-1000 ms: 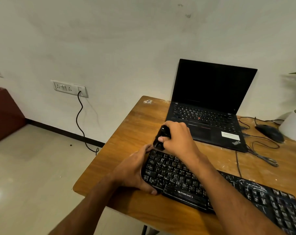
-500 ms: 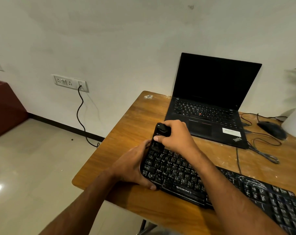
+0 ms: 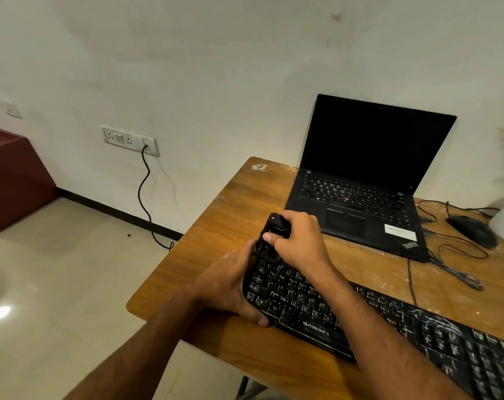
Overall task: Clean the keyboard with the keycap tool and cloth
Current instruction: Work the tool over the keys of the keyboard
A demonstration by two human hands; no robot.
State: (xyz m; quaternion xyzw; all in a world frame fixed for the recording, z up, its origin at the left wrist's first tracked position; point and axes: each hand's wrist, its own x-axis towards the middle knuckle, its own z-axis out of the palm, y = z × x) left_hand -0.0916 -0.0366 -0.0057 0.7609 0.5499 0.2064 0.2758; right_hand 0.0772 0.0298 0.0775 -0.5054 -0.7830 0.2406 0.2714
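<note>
A black keyboard (image 3: 375, 321) with dusty white marks lies across the near side of a wooden table (image 3: 230, 209). My left hand (image 3: 230, 287) grips the keyboard's left end, thumb on the front edge. My right hand (image 3: 298, 241) is closed around a black keycap tool (image 3: 275, 226), which stands pressed down on the keyboard's far left corner. My right forearm crosses over the keys. No cloth is in view.
An open black laptop (image 3: 357, 203) with a dark screen sits behind the keyboard. A black mouse (image 3: 473, 230) and loose cables (image 3: 458, 267) lie to the right. A wall socket (image 3: 129, 140) with a hanging cord is at left. The table's left edge is close to my left hand.
Both hands stay in the same place on the keyboard's left end. The view has shifted slightly; the tool remains pressed on the far left corner.
</note>
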